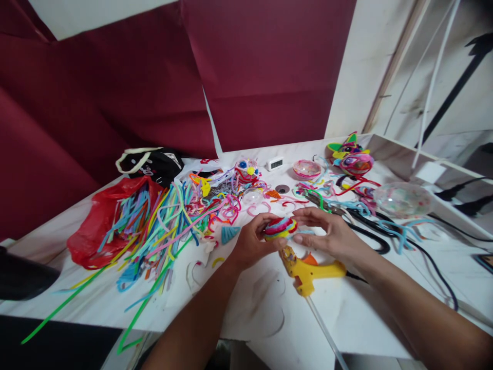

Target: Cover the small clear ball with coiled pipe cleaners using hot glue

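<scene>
My left hand (250, 239) is curled around a small ball wound with pipe cleaners (280, 227) in red, yellow, pink and light blue stripes. On its right side, my right hand (327, 231) has thumb and fingers close around a light blue pipe cleaner (305, 233) that leads off the ball. Just below both hands lies a yellow glue gun (314, 271) on its side, its nozzle end toward the ball and a clear glue stick (325, 329) sticking out of its back. Part of the ball is hidden by my fingers.
Loose pipe cleaners (173, 216) and a red plastic bag (94, 221) cover the left. Behind are a decorated ball with eyes (247, 169), a white digital timer (275, 164) and a pink-rimmed bowl (307, 168). Rightward lie pliers (327, 206), a clear dome (404, 199) and black cables (435, 277).
</scene>
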A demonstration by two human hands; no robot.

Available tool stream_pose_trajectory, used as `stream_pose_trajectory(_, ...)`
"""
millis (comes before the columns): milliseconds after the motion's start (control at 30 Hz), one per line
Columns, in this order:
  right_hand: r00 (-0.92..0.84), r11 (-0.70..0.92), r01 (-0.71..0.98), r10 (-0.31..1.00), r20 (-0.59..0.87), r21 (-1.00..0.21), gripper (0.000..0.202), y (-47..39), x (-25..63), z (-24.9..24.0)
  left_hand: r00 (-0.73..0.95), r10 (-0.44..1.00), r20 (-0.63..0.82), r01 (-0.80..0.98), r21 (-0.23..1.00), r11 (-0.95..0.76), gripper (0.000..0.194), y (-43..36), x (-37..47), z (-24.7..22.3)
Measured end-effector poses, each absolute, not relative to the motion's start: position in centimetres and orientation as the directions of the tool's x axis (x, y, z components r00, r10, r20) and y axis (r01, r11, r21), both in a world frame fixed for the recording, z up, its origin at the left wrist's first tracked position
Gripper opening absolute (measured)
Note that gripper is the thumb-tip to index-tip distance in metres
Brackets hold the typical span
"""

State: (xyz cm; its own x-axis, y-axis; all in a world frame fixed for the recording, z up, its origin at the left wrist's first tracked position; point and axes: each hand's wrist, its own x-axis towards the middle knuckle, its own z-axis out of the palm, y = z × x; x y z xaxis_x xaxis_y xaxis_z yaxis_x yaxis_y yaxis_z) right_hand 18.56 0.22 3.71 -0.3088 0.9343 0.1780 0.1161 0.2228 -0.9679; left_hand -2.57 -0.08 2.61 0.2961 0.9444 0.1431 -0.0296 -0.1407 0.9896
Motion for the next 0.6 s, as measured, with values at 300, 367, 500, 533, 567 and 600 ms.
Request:
stream_pose_trajectory(300, -0.178, 0.382, 0.329, 0.923, 0.34, -0.864, 0.033, 0.5, 20.6, 5.1, 0.112, 0.983, 0.146, -0.145, 0.981, -0.13, 0.048, 0.4, -2.4, 2.9)
stream_pose_trajectory(367, -0.276, 0.412, 0.396, 0.906, 0.322, -0.82, 0.025, 0.2, 21.1, 5.5, 0.061, 0.988, 0.144, -0.177, 0.975, -0.131, 0.049, 0.6, -2.5, 2.9)
stream_pose_trajectory(500, -0.519, 0.53, 0.586, 0.826, 0.218, -0.613, 0.017, -1.3, 21.6, 5.8, -0.034, 0.993, 0.11, -0.237, 0.965, -0.115, 0.051, 1.0, -2.6, 2.9)
stream_pose_trajectory(533, -0.566, 0.575, 0.607, 0.797, 0.209, -0.548, 0.019, -1.7, 21.6, 5.6, -0.048, 0.994, 0.096, -0.252, 0.962, -0.105, 0.052, 1.0, -2.7, 2.9)
stream_pose_trajectory(567, -0.61, 0.621, 0.612, 0.765, 0.209, -0.489, 0.024, -2.2, 21.7, 5.4, -0.057, 0.995, 0.082, -0.266, 0.959, -0.094, 0.052, 1.0, -2.7, 2.9)
stream_pose_trajectory(600, -0.65, 0.664, 0.608, 0.731, 0.207, -0.435, 0.029, -2.6, 21.8, 5.1, -0.065, 0.995, 0.07, -0.278, 0.957, -0.085, 0.052, 1.1, -2.7, 3.0)
